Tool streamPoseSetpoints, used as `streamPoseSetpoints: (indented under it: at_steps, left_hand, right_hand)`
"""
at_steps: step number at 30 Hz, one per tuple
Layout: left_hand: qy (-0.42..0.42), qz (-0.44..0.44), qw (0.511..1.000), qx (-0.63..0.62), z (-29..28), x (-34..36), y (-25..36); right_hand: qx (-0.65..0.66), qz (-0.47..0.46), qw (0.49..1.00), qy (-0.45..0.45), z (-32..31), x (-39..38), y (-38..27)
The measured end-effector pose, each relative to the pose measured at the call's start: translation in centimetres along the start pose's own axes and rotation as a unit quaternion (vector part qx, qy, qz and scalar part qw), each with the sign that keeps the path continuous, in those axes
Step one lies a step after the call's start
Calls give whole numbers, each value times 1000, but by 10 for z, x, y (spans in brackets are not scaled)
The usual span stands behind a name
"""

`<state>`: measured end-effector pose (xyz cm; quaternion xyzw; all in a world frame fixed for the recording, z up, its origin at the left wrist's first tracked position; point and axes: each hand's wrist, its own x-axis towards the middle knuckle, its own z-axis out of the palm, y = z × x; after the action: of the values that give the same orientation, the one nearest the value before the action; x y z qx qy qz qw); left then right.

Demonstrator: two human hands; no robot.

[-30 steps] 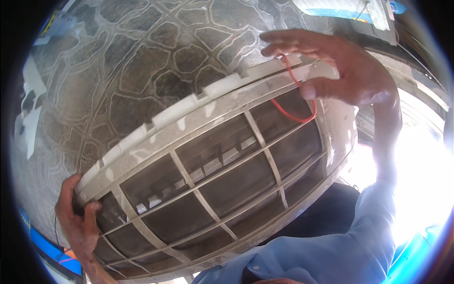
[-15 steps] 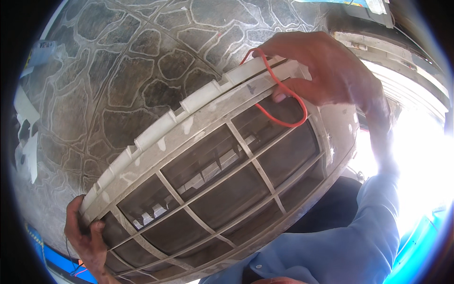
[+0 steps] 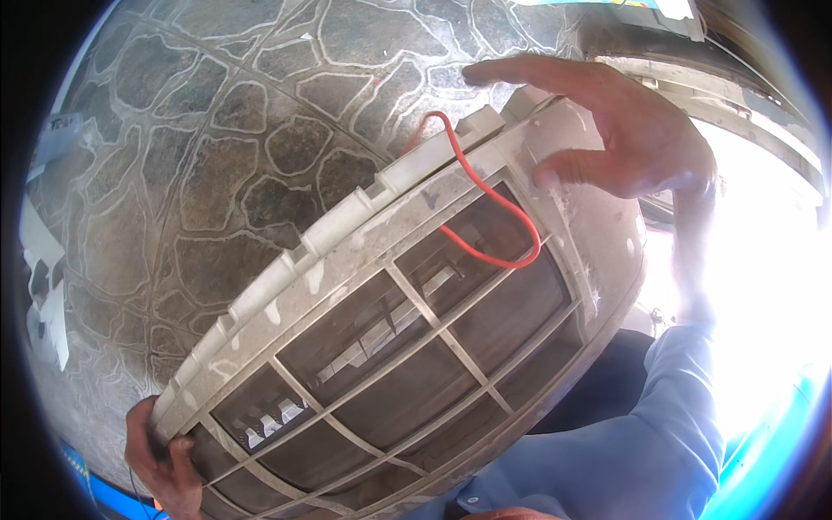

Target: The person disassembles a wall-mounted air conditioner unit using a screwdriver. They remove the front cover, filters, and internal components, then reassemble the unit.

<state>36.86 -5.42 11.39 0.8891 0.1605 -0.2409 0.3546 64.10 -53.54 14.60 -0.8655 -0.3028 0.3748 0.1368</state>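
A dirty off-white plastic casing with a grid of bars over dark mesh (image 3: 416,324), resembling an air conditioner's housing, lies slanted in front of my body. My left hand (image 3: 165,459) grips its lower left end, thumb on the near face and fingers round the far edge. At the upper right end, my right hand (image 3: 624,130) is open, thumb and fingers spread wide around the corner; the thumb tip is at or just above the plastic. A red cord (image 3: 485,186) loops over the far edge and through an opening of the grid.
Below lies a stone-patterned floor (image 3: 234,173). White slatted parts (image 3: 754,165) stand at the right beside strong glare. A torn white sheet (image 3: 43,286) is at the far left, and something bright blue (image 3: 771,451) sits at the lower right.
My right hand has let go of the casing's corner and spread its fingers. The casing's right end has shifted slightly left and down in view, with the red cord; my left hand keeps its grip.
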Motion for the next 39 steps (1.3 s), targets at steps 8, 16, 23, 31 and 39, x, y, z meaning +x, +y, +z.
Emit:
streamPoseSetpoints:
  at_steps: [8, 16, 23, 31, 39]
  left_hand:
    - [-19, 5, 999, 26, -5, 6, 19]
    - [8, -54, 996, -69, 2, 7, 32]
    - [-4, -18, 997, 76, -9, 10, -32]
    - [-42, -10, 998, 53, -18, 80, -39]
    - [-229, 57, 967, 97, 15, 183, -56]
  right_hand:
    - [86, 43, 995, 23, -21, -29, 60]
    - [308, 4, 945, 114, 25, -69, 109]
    - [394, 171, 808, 403, 127, -177, 32]
    - [386, 160, 832, 366, 86, -79, 26]
    - [271, 35, 925, 265, 30, 18, 68]
